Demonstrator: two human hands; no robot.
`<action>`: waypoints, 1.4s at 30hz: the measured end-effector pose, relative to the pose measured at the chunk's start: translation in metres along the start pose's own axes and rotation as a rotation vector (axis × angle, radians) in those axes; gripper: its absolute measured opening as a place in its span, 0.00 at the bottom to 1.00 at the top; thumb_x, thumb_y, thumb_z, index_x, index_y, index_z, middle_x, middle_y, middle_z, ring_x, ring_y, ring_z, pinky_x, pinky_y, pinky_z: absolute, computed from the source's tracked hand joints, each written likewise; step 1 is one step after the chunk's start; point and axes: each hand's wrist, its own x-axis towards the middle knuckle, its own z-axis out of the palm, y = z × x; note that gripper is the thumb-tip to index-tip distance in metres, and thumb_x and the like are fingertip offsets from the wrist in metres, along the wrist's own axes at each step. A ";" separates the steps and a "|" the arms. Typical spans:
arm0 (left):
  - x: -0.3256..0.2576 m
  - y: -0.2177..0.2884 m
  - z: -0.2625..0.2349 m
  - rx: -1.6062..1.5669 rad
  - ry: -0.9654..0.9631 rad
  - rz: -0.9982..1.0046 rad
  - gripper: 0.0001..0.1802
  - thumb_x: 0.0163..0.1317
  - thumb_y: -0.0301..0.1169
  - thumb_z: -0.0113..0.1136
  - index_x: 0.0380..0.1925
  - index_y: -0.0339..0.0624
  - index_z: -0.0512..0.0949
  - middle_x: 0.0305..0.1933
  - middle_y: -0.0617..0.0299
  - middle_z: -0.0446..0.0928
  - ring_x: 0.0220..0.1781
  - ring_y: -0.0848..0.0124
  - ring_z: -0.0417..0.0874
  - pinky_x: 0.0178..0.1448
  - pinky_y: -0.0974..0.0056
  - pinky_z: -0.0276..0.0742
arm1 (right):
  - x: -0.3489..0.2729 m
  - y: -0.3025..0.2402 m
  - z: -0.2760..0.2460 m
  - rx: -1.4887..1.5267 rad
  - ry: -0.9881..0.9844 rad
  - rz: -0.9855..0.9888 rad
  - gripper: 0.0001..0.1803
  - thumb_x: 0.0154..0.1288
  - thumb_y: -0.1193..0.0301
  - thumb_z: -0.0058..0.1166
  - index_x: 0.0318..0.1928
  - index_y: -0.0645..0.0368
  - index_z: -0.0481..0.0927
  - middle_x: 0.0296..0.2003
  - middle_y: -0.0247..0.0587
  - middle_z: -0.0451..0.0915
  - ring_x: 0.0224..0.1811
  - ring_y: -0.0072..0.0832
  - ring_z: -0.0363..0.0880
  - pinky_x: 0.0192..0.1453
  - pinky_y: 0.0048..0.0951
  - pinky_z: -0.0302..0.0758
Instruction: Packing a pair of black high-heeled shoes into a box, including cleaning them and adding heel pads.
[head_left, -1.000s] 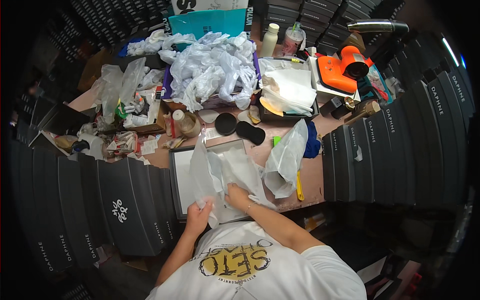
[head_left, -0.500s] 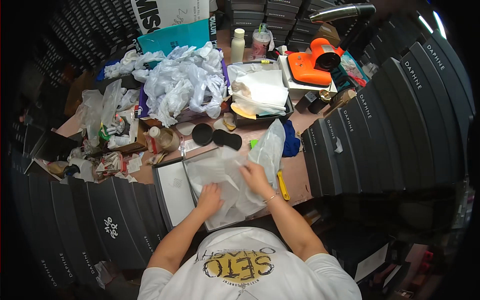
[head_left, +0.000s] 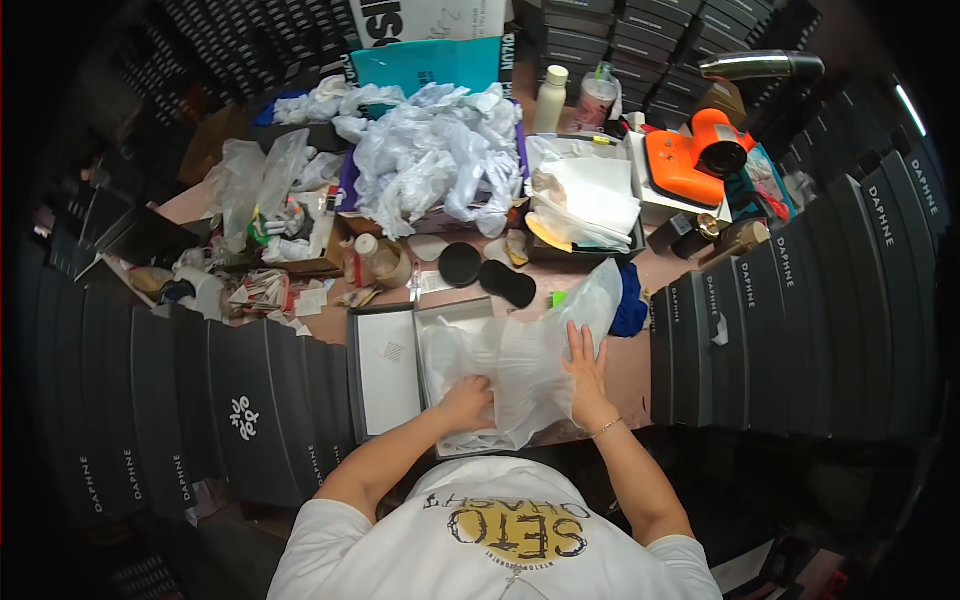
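An opened dark shoebox (head_left: 425, 330) lies before me, its lid (head_left: 388, 372) flat at the left with the white inside up. Thin white tissue paper (head_left: 465, 352) fills the box and spills over its right edge. Inside the box, my left hand (head_left: 467, 404) has its fingers curled together into the paper; the fingertips are partly hidden. Over the right side, my right hand (head_left: 586, 376) lies with fingers spread on a translucent white bag (head_left: 575, 320). What is beneath the wrapping is hidden.
Stacked dark boxes wall in both sides (head_left: 260, 410). Behind the shoebox are a round black pad (head_left: 460, 264), a longer black pad (head_left: 508, 284), a bottle (head_left: 385, 262) and a blue cloth (head_left: 629, 300). Farther back sit crumpled white paper (head_left: 430, 150) and an orange device (head_left: 690, 165).
My right hand has gone from gripping the paper to lying spread on the bag farther right. The left hand has moved deeper into the paper. The whole view has shifted.
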 end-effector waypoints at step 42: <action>0.003 0.003 -0.050 -1.489 0.676 -0.663 0.45 0.62 0.38 0.57 0.71 0.38 0.43 0.69 0.43 0.58 0.69 0.58 0.62 0.70 0.57 0.58 | 0.006 -0.110 0.081 1.054 -0.186 0.152 0.48 0.58 0.67 0.59 0.71 0.64 0.44 0.67 0.68 0.50 0.72 0.54 0.48 0.74 0.41 0.49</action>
